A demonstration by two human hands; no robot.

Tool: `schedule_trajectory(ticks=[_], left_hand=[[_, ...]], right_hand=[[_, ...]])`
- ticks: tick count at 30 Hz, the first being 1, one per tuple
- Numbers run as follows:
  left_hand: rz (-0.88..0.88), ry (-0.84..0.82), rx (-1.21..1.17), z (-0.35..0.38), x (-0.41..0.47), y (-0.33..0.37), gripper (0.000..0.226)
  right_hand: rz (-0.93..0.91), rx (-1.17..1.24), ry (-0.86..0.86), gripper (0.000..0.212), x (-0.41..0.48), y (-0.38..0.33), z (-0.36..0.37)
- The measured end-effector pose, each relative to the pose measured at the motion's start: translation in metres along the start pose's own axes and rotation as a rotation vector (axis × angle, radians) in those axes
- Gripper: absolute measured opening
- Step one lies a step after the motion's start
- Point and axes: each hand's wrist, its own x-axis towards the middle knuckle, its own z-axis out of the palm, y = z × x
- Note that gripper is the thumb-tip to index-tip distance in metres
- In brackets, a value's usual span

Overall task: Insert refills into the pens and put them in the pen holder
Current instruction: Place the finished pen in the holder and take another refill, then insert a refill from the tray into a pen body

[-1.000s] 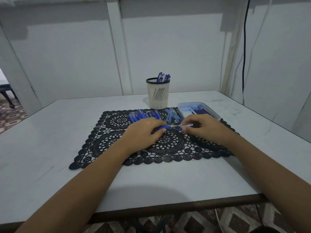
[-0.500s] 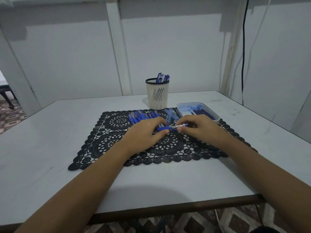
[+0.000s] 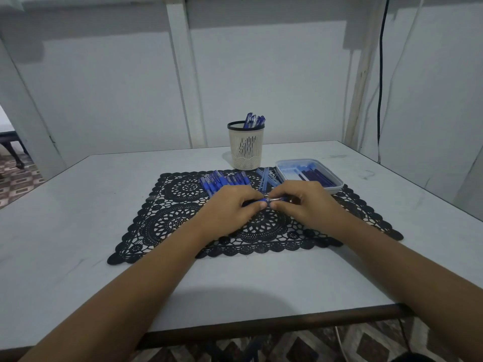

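Observation:
Over the middle of the black lace mat (image 3: pixel 167 220), my left hand (image 3: pixel 230 207) and my right hand (image 3: pixel 305 205) meet, both pinching one blue pen (image 3: pixel 271 200) that lies level between them. Only a short stretch of the pen shows between my fingertips. Behind my hands lies a row of several blue pens (image 3: pixel 224 180), and loose clear-blue barrels (image 3: pixel 265 176) sit beside them. The cream pen holder (image 3: pixel 245 148) with a black rim stands upright at the back, with several pens in it. A clear plastic tray (image 3: pixel 285 168) of dark refills is at the right.
The white table (image 3: pixel 78 205) carries the mat in its middle. A white wall rises close behind the holder, and a black cable (image 3: pixel 380 87) hangs at the right. The table's dark front edge (image 3: pixel 261 327) runs below my forearms.
My hands have drawn closer together, so less of the pen shows between them. The view has shifted slightly.

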Motion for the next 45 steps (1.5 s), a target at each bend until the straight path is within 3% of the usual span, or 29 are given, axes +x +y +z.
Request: schedule_trajectory(ticks=[13,16,20,27,31,36,39,45], left_hand=[[-0.02,-0.036,-0.04,-0.004,0.002,-0.001,0.02],[-0.012,-0.077,0.082,-0.007,0.007,0.0,0.024],[-0.116,-0.039,0.259,-0.026,0.019,-0.008,0.026],[-0.331,0.367,-0.026,-0.095,0.084,-0.033,0.013],[-0.412,0.582,-0.307,-0.11,0.137,-0.048,0.019],[-0.476,0.778,-0.432,-0.094,0.176,-0.064,0.019],[-0.533,0.734,-0.384,-0.071,0.185,-0.069,0.018],[-0.649,0.323,-0.017,-0.032,0.185,-0.087,0.017]], right_hand=[[-0.168,-0.087,0.033,0.016,-0.001,0.002,0.004],[-0.111,-0.101,0.021,0.024,0.0,0.007,0.008],[0.123,-0.159,-0.103,0.057,0.0,0.016,0.009],[0.171,-0.365,-0.413,0.053,0.003,0.019,0.015],[0.188,-0.383,-0.426,0.052,0.003,0.02,0.015],[0.179,-0.386,-0.415,0.052,0.003,0.02,0.016],[0.185,-0.376,-0.422,0.052,0.003,0.021,0.016],[0.191,-0.36,-0.422,0.052,0.004,0.021,0.017]])
